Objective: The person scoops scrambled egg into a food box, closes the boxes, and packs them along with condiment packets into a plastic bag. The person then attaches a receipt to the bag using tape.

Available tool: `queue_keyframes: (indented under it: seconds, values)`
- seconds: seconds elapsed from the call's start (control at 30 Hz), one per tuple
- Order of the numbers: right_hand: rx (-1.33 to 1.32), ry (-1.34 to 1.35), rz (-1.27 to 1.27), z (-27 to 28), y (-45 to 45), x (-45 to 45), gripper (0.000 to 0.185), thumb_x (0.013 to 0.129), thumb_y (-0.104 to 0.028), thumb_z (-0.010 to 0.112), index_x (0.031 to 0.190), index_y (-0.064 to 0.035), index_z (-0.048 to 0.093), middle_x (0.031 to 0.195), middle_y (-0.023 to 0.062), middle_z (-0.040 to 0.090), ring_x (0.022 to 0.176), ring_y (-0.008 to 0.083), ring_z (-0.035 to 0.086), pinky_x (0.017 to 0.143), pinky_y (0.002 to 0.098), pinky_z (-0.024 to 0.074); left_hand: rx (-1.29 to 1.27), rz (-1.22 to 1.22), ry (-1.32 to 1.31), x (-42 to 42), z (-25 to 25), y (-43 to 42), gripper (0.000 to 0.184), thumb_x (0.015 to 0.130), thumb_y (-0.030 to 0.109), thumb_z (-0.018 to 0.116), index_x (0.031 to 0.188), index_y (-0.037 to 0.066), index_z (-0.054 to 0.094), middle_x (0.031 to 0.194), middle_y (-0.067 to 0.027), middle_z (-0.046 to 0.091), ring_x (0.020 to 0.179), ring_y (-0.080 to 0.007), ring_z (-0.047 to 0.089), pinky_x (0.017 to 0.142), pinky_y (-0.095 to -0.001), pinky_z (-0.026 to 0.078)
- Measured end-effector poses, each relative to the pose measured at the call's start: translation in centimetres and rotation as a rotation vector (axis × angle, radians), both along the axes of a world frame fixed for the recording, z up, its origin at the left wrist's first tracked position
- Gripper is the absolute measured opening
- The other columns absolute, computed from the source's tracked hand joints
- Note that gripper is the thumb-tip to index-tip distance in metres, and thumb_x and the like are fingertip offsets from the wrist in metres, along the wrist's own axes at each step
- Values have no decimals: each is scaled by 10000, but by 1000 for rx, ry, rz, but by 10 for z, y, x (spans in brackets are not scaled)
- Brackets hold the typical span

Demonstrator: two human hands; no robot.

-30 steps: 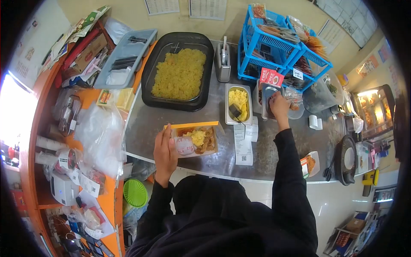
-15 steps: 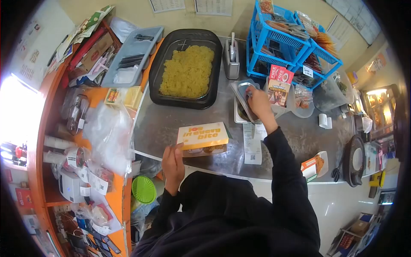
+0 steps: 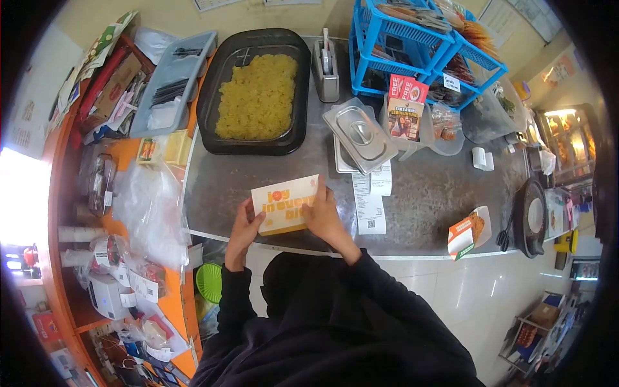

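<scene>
Both hands hold a closed food box (image 3: 281, 200) with "joy in every bite" on its white lid, near the counter's front edge. My left hand (image 3: 244, 226) grips the box's left side; my right hand (image 3: 326, 219) has its fingers over the right side. The box's contents are hidden under the lid. Behind and right of the box, a metal lid (image 3: 362, 133) lies askew over a steel container (image 3: 343, 158). Printed receipts (image 3: 369, 209) lie just right of my right hand. A black tray (image 3: 207, 116) of yellow rice stands farther back.
A blue basket rack (image 3: 403, 48), leaflets (image 3: 405, 116) and plastic tubs stand at the back right. A carton of fried food (image 3: 469, 232), scissors (image 3: 503, 238) and a black pan (image 3: 532, 219) are at the right. Plastic bags (image 3: 151, 206) lie on the orange shelf at left.
The box's lid has swung down over the food. My right hand has left the metal lid, now resting over the steel container, and has come to the box's right side.
</scene>
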State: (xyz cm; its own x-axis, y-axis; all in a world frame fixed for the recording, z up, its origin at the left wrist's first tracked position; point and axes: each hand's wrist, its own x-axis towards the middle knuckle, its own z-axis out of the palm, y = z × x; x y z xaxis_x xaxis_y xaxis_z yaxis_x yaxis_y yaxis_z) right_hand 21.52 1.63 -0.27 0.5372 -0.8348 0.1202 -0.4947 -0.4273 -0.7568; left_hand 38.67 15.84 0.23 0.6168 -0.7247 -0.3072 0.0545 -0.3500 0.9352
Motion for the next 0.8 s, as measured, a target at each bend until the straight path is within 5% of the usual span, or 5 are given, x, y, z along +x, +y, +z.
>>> queue_keyframes:
  seconds: [0.07, 0.27, 0.37, 0.57, 0.8]
  values:
    - [168, -4, 5, -3, -6, -10, 784, 805, -229, 722, 1401, 87, 320, 1250, 342, 503, 1161, 482, 502, 1037, 499, 384, -19, -7, 7, 0, -17, 2, 565, 925, 143, 662, 1373, -72, 395, 1322, -193, 543, 1149, -220, 588, 972, -330, 463]
    - [410, -11, 61, 13, -39, -17, 787, 810, -351, 733, 1354, 96, 382, 1209, 355, 549, 1133, 474, 557, 977, 479, 446, 125, -22, -70, -3, 23, -9, 513, 953, 269, 629, 1293, -94, 506, 1140, -190, 662, 1006, -218, 657, 893, -329, 500]
    - [466, 136, 62, 37, -44, -15, 662, 895, -435, 638, 1297, 61, 466, 1161, 298, 629, 1130, 422, 599, 980, 407, 454, 222, -38, -177, 3, 44, -11, 542, 977, 417, 553, 1144, -95, 619, 985, -203, 706, 947, -223, 673, 849, -338, 501]
    - [449, 295, 114, 72, -52, -11, 679, 938, -532, 516, 1219, 85, 555, 1169, 330, 620, 1129, 440, 599, 979, 415, 455, 368, -31, -240, 18, 54, -13, 732, 985, 588, 401, 951, -87, 683, 899, -261, 692, 910, -345, 674, 827, -388, 488]
    - [187, 216, 93, 43, -38, -17, 511, 972, -389, 527, 1265, 28, 568, 1000, 286, 635, 964, 461, 620, 865, 483, 482, 471, -139, -436, -9, 66, -15, 630, 1001, 517, 405, 1091, -59, 643, 945, -275, 677, 963, -456, 624, 872, -469, 466]
